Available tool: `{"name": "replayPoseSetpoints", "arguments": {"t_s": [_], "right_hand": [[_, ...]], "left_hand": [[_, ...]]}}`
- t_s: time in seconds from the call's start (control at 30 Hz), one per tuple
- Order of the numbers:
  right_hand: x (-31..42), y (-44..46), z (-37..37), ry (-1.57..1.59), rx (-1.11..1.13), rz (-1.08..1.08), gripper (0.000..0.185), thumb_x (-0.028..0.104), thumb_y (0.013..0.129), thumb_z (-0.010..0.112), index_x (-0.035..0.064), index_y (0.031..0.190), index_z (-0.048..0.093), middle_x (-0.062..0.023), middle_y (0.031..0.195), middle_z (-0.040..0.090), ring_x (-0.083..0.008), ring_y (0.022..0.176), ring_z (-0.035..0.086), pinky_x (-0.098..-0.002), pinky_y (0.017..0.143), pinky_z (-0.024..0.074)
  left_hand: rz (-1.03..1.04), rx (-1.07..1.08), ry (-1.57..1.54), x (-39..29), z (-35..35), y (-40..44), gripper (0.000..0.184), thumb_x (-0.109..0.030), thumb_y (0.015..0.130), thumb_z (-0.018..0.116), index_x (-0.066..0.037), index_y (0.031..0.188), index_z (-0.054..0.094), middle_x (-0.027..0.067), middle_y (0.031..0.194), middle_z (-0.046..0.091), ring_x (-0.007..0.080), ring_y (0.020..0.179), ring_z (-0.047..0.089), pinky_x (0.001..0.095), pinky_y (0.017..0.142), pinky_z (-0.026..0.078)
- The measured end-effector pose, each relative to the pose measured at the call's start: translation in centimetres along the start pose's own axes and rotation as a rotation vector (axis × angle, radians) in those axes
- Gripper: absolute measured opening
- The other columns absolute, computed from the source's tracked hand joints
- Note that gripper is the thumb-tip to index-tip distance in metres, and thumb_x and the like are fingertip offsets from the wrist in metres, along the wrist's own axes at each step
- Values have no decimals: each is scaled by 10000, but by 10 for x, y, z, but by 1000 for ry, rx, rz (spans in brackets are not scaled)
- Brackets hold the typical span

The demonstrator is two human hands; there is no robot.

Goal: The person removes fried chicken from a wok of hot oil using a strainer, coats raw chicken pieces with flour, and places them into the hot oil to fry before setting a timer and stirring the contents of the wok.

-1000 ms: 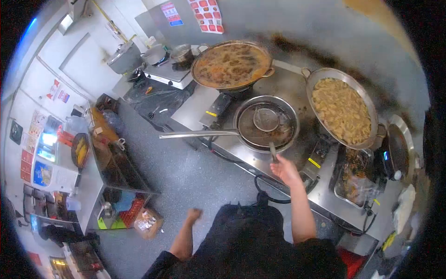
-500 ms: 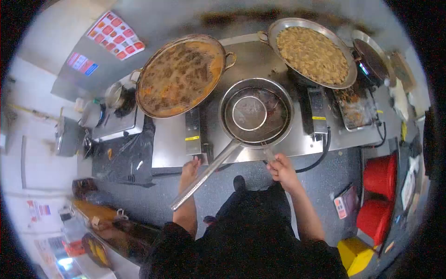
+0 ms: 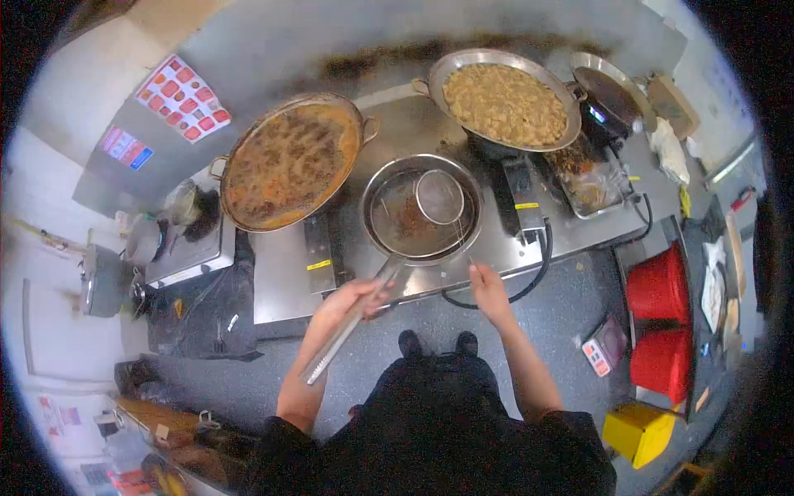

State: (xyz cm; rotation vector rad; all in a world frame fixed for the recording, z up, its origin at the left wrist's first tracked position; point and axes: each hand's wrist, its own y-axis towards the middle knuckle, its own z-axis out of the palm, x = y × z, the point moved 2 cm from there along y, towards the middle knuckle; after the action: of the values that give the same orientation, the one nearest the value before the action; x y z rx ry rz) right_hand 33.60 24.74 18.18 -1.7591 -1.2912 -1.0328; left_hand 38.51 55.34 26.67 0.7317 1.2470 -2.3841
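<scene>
Head view shows the person standing before a steel surface (image 3: 281, 285), with both hands toward its near edge. On the surface there is a round steel pan (image 3: 390, 217), with some brown matter on its bottom, and its long handle (image 3: 336, 345) points toward the person, to the left. The left hand (image 3: 340, 306) is at this handle, with its fingers bent; because of blur, I cannot tell if they are closed around it. The right hand (image 3: 490, 291) has its fingers pressed together, and pinches the thin handle of a small strainer (image 3: 440, 197). The mesh of the strainer is over the right part of the pan; I cannot tell if it touches the bottom. To the left stands a wide pan (image 3: 361, 139) of brown, foamy food, and behind, to the right, a second wide pan (image 3: 441, 76) with pale pieces. Near this one lies a metal tray (image 3: 606, 208).
</scene>
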Motion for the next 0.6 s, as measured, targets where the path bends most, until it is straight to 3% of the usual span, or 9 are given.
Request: {"name": "replayPoseSetpoints", "arguments": {"t_s": [0.07,0.1,0.2,0.27,0.33,0.43,0.53,0.57,0.6], "right_hand": [[8,0,-13,-90,-93,-277,353,196,917,508,-32,1187,521,-258,964,636,-404,884,620,-430,768,473],[8,0,-20,-67,-79,-244,338,184,922,500,-18,1191,525,-259,967,630,-392,901,617,-420,786,469],[38,-11,-43,-20,-67,-211,313,148,929,479,12,1206,531,-251,951,622,-353,904,614,-392,803,466],[25,-16,-36,-2,-115,-272,318,123,921,472,18,1217,523,-228,904,629,-325,842,621,-374,764,474],[-6,-22,-2,36,-38,-183,322,112,911,473,0,1210,512,-169,800,615,-252,741,603,-348,694,472],[-16,-21,22,173,113,-297,314,90,895,465,-8,1190,511,-91,707,570,-170,657,545,-318,614,449],[-30,-19,46,371,168,-118,274,77,890,452,-6,1136,538,-58,686,550,-136,651,517,-310,592,435],[-29,-16,45,321,191,-231,254,89,902,449,-10,1115,545,-38,670,542,-123,595,500,-284,534,418],[-31,-18,45,368,150,-190,248,95,905,449,-9,1106,549,-36,662,537,-121,575,493,-281,515,409]], "left_hand": [[6,86,134,-15,15,8,241,-142,930,519,31,1097,523,64,811,570,122,575,517,256,455,423],[-2,-41,139,-11,23,4,166,-119,911,533,21,998,515,30,742,505,97,524,447,232,425,387],[91,-325,473,-12,70,-20,150,-99,876,544,19,953,493,23,730,506,104,501,458,239,410,384],[159,-433,705,-14,88,-26,189,-104,844,521,46,950,476,76,659,527,173,465,518,316,406,416],[250,-546,962,-11,107,-25,202,-96,834,503,64,953,471,119,626,539,216,458,551,352,414,435],[256,-657,1062,-13,140,-22,226,-89,827,476,96,956,462,183,622,557,267,479,589,388,448,471],[245,-789,1140,-11,156,-13,254,-59,793,467,121,971,466,231,667,576,355,595,630,439,571,515],[333,-823,1269,-6,154,-7,277,-56,782,468,132,986,463,254,699,583,384,654,628,457,624,510],[418,-853,1398,3,146,1,301,-52,771,469,142,1001,461,276,731,589,414,713,627,474,676,506]]}}
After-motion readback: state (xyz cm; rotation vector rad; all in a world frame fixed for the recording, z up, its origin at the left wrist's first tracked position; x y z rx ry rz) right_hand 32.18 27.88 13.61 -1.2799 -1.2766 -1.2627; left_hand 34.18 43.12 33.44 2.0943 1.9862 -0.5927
